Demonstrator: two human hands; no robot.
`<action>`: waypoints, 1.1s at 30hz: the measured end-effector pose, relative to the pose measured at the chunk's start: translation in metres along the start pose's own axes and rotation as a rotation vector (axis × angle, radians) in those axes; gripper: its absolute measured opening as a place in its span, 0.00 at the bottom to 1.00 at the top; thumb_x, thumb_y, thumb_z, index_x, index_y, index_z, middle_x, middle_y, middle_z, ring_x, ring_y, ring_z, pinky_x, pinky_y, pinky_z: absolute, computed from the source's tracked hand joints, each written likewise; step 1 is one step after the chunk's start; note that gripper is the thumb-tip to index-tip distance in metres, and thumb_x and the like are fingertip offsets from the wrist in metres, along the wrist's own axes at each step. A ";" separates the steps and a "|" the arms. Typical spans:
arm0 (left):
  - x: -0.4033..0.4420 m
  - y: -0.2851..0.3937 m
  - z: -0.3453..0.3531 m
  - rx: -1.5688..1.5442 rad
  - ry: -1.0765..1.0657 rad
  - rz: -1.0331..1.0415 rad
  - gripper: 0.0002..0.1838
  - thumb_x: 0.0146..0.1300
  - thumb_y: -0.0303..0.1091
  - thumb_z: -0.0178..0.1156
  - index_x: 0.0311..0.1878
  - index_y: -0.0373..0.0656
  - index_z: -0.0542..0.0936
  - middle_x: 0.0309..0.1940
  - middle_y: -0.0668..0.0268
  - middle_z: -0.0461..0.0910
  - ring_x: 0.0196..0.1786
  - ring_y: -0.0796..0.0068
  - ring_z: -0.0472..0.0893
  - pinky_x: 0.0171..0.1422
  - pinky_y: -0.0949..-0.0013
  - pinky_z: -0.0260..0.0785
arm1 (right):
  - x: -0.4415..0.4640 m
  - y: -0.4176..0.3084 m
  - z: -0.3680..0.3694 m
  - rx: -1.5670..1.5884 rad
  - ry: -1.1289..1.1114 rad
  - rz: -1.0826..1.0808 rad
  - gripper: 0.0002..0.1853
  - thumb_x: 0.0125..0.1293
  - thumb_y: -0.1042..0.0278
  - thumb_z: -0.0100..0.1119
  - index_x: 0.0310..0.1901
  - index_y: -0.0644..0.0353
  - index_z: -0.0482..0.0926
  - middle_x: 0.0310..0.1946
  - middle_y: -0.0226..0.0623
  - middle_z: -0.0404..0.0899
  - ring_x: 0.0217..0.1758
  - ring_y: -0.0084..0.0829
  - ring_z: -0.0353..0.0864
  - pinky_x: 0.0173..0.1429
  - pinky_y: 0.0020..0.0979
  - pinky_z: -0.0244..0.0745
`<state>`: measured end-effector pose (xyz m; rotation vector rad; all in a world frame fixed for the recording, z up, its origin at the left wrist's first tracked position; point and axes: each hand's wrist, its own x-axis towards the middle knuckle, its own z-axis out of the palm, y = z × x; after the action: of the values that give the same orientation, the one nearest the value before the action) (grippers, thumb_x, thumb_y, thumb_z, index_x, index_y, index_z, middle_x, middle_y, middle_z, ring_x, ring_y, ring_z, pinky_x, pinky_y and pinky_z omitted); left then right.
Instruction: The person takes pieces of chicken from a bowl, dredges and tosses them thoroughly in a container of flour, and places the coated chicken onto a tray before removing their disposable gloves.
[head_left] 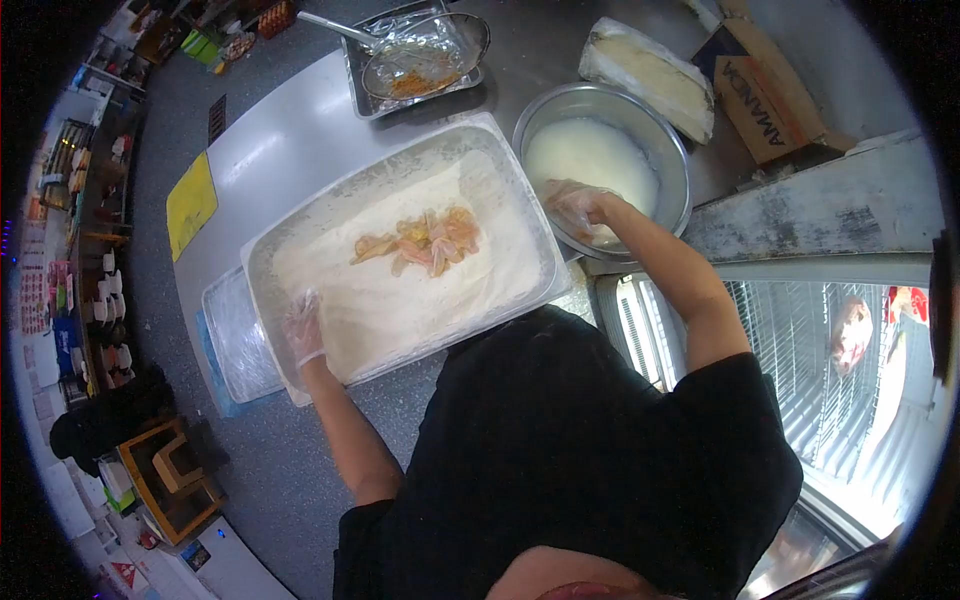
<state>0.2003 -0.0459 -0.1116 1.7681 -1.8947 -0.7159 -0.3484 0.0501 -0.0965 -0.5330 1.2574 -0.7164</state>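
A large white tub [255,290] of pale flour-like powder [400,310] is in front of me. A small heap of raw, pinkish-yellow meat pieces [425,242] lies on the powder. My left hand [304,328], in a clear plastic glove, rests inside the tub's left end with its fingers stretched out over the powder. To the right of the tub stands a round metal bowl [684,185] of milky white liquid [590,150]. My right hand [578,206], also gloved, reaches into the bowl's near left side. Its fingers are partly hidden, and I cannot make out what they hold.
A metal tray [362,95] bears a handled strainer [425,60] with orange crumbs. Behind the bowl are a plastic-wrapped pale block [648,75] and an open cardboard box [765,110]. A plastic-covered tray [240,335] and a yellow sheet [191,205] lie left; a lit refrigerator [800,340] is right.
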 end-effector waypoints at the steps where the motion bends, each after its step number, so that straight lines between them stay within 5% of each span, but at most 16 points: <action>1: -0.001 0.006 -0.001 -0.110 -0.011 -0.109 0.14 0.60 0.35 0.50 0.46 0.45 0.78 0.50 0.63 0.75 0.53 0.66 0.73 0.58 0.65 0.62 | -0.007 -0.002 0.004 0.004 -0.029 0.016 0.13 0.62 0.72 0.49 0.48 0.58 0.72 0.34 0.31 0.76 0.32 0.27 0.75 0.33 0.25 0.71; 3: -0.002 0.008 -0.003 -0.219 -0.022 -0.216 0.14 0.61 0.34 0.49 0.47 0.46 0.78 0.50 0.63 0.75 0.54 0.66 0.72 0.58 0.65 0.62 | -0.018 -0.012 0.013 0.009 -0.057 0.031 0.11 0.61 0.71 0.51 0.46 0.59 0.73 0.29 0.29 0.75 0.25 0.27 0.73 0.27 0.24 0.70; 5: -0.004 0.001 -0.002 0.137 -0.012 0.154 0.14 0.62 0.33 0.47 0.47 0.46 0.78 0.51 0.64 0.75 0.54 0.65 0.72 0.58 0.66 0.62 | -0.025 -0.024 0.020 -0.368 0.032 -0.001 0.19 0.57 0.68 0.55 0.51 0.62 0.68 0.38 0.38 0.74 0.40 0.31 0.74 0.38 0.28 0.74; 9: -0.002 0.020 -0.010 0.499 -0.091 0.134 0.15 0.61 0.32 0.46 0.48 0.48 0.77 0.51 0.66 0.74 0.54 0.66 0.72 0.60 0.66 0.61 | -0.023 -0.022 0.007 -0.395 -0.099 0.031 0.14 0.59 0.67 0.54 0.46 0.61 0.69 0.34 0.37 0.73 0.36 0.31 0.73 0.32 0.29 0.74; 12: -0.001 0.014 -0.007 0.592 -0.067 0.130 0.15 0.60 0.32 0.46 0.49 0.49 0.76 0.51 0.68 0.74 0.55 0.68 0.71 0.62 0.67 0.61 | -0.040 -0.031 0.020 -0.091 0.029 0.025 0.12 0.61 0.66 0.51 0.45 0.61 0.69 0.34 0.36 0.73 0.38 0.30 0.74 0.33 0.30 0.74; 14: 0.006 -0.016 0.001 0.117 -0.121 -0.010 0.15 0.59 0.32 0.47 0.48 0.49 0.77 0.50 0.67 0.75 0.54 0.69 0.72 0.61 0.67 0.61 | -0.047 -0.033 0.017 0.092 -0.053 -0.055 0.12 0.63 0.65 0.48 0.46 0.60 0.67 0.35 0.37 0.72 0.42 0.32 0.75 0.33 0.31 0.75; 17: -0.003 0.019 -0.008 0.358 -0.066 0.089 0.14 0.59 0.32 0.47 0.46 0.50 0.78 0.49 0.67 0.75 0.53 0.69 0.72 0.59 0.67 0.63 | -0.048 -0.032 0.006 0.375 -0.104 -0.039 0.13 0.64 0.65 0.46 0.49 0.60 0.65 0.38 0.39 0.71 0.45 0.35 0.76 0.36 0.33 0.77; 21: 0.008 -0.005 -0.001 0.228 -0.106 -0.032 0.14 0.58 0.31 0.47 0.46 0.51 0.78 0.49 0.67 0.75 0.52 0.70 0.73 0.56 0.67 0.65 | -0.055 -0.034 -0.004 0.355 -0.132 -0.130 0.16 0.64 0.66 0.47 0.52 0.60 0.63 0.43 0.40 0.69 0.46 0.39 0.75 0.39 0.35 0.78; 24: 0.010 -0.023 0.000 0.293 -0.129 0.094 0.16 0.57 0.31 0.48 0.48 0.52 0.77 0.50 0.67 0.75 0.51 0.68 0.74 0.53 0.66 0.67 | -0.056 -0.032 -0.010 0.501 -0.145 -0.212 0.21 0.62 0.70 0.49 0.56 0.60 0.60 0.43 0.42 0.69 0.46 0.41 0.75 0.42 0.34 0.78; 26: 0.006 -0.021 -0.005 0.840 -0.020 0.510 0.17 0.57 0.30 0.47 0.50 0.53 0.75 0.51 0.68 0.74 0.50 0.66 0.74 0.53 0.64 0.67 | -0.053 -0.030 -0.016 0.363 0.052 -0.205 0.27 0.60 0.72 0.52 0.60 0.61 0.55 0.43 0.41 0.68 0.43 0.39 0.76 0.41 0.31 0.77; 30: 0.010 -0.045 0.005 0.844 0.030 0.545 0.18 0.57 0.29 0.47 0.50 0.54 0.75 0.52 0.69 0.74 0.51 0.65 0.74 0.54 0.64 0.67 | -0.069 -0.043 -0.006 0.193 0.130 -0.201 0.24 0.59 0.74 0.51 0.58 0.61 0.60 0.36 0.35 0.68 0.37 0.28 0.76 0.39 0.26 0.76; 32: 0.012 -0.051 0.009 0.061 -0.100 0.156 0.19 0.57 0.28 0.46 0.51 0.54 0.74 0.52 0.68 0.74 0.52 0.66 0.73 0.55 0.65 0.66 | -0.078 -0.053 0.005 0.102 0.160 -0.235 0.29 0.57 0.72 0.55 0.60 0.65 0.58 0.41 0.38 0.68 0.34 0.27 0.74 0.35 0.25 0.73; 33: 0.010 -0.044 0.006 0.061 -0.098 0.152 0.19 0.57 0.28 0.46 0.51 0.54 0.74 0.52 0.68 0.74 0.52 0.66 0.73 0.55 0.65 0.66 | -0.084 -0.062 0.015 0.099 0.157 -0.233 0.29 0.57 0.72 0.55 0.60 0.65 0.58 0.41 0.38 0.68 0.34 0.27 0.74 0.35 0.25 0.73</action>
<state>0.2292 -0.0578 -0.1444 1.6296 -2.1108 -0.7066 -0.3581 0.0700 0.0064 -0.5553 1.3094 -1.0275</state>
